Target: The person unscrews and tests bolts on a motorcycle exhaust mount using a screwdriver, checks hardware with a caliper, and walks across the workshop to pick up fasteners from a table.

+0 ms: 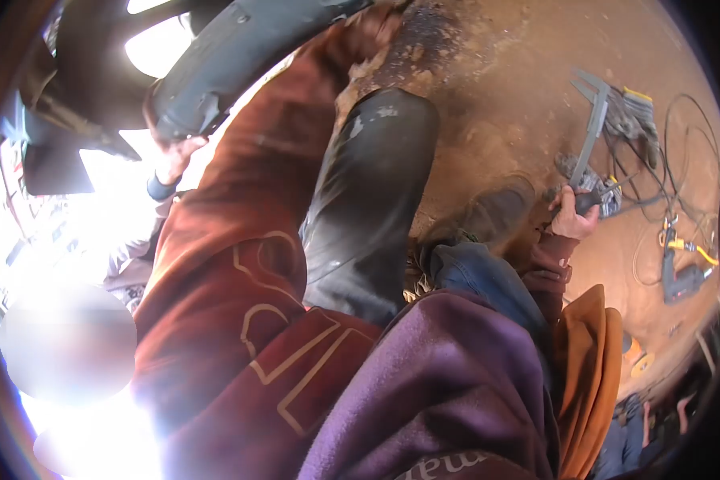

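Note:
At the right, my right hand (576,214) is closed around the lower end of a grey metal caliper (594,124), whose jaws point up and away. A dark-handled tool with a thin shank (590,200), perhaps a screwdriver, lies against the same fingers. Grey work gloves (630,120) lie beside the caliper. My left hand (372,34), at the end of the long maroon sleeve, is up at the top edge by a large curved grey metal part (240,60). Motion blurs its fingers, so its grip does not show.
Another person's hand (176,158) touches the grey part's lower end from the left. A black cable (684,152) and a power tool (682,276) lie on the brown ground at far right. My dark-trousered knee (384,152) rises in the middle. Strong glare washes out the left side.

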Motion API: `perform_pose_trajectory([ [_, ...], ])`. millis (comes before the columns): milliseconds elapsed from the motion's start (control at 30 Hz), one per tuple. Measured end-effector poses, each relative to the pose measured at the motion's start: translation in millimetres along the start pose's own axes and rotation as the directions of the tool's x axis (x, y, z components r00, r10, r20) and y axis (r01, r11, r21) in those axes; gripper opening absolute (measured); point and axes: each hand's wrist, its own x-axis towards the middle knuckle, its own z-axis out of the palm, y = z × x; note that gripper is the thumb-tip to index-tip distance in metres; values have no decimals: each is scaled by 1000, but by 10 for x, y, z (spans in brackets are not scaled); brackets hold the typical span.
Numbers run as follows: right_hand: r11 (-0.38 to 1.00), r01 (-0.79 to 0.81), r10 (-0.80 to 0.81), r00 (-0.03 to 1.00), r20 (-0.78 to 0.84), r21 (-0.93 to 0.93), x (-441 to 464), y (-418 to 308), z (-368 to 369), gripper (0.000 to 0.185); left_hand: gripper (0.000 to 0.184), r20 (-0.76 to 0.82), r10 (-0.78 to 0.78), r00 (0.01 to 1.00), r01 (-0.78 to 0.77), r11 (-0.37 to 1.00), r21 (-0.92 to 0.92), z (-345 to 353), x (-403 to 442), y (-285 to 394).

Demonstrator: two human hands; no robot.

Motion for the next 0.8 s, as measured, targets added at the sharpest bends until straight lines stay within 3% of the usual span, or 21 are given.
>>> perform_pose_trajectory([
  [67, 1000, 13, -13, 999, 32, 16, 41, -6, 36, 22, 19, 39, -115, 993, 119, 987, -106, -188, -805, -211],
  [133, 998, 22, -20, 999, 32, -57, 83, 4, 52, 21, 16, -78, -396, 915, 384, 913, -137, -292, -1683, -520],
  [167, 998, 14, -12, 999, 43, -58, 98, 10, 45, 21, 15, -172, -572, 802, 550, 820, -158, -303, -2127, -656],
  [233, 1000, -9, 10, 998, 69, -14, 140, 18, 73, 20, 41, -368, -822, 435, 820, 530, -215, -309, -2990, -822],
  [267, 1000, -10, 11, 997, 81, -14, 154, -13, 111, 20, 55, -434, -875, 214, 879, 366, -306, -312, -3421, -903],
  [333, 1000, -17, 18, 998, 64, -26, 172, -75, 187, 20, 69, -469, -883, 0, 989, 69, -131, -319, -3991, -980],
  [400, 999, -19, 21, 998, 66, -34, 243, -41, 185, 21, 82, -513, -837, -190, 982, -155, -111, -230, -4451, -1117],
  [467, 999, -26, 29, 997, 66, -42, 293, -7, 182, 23, 92, -535, -820, -202, 979, -164, -118, -33, -4841, -1505],
  [600, 999, 6, -3, 996, 90, -37, 348, -11, 192, 21, 49, -608, -792, 63, 989, -31, 142, 29, -4718, -1815],
  [667, 999, 18, -15, 997, 70, -47, 341, -12, 178, 21, 49, -581, -791, 194, 968, 57, 246, 74, -4302, -1969],
  [800, 991, -22, 26, 999, 29, -135, 281, -153, -14, 26, 48, -440, -856, 271, 940, 137, 311, 196, -3539, -2073],
])
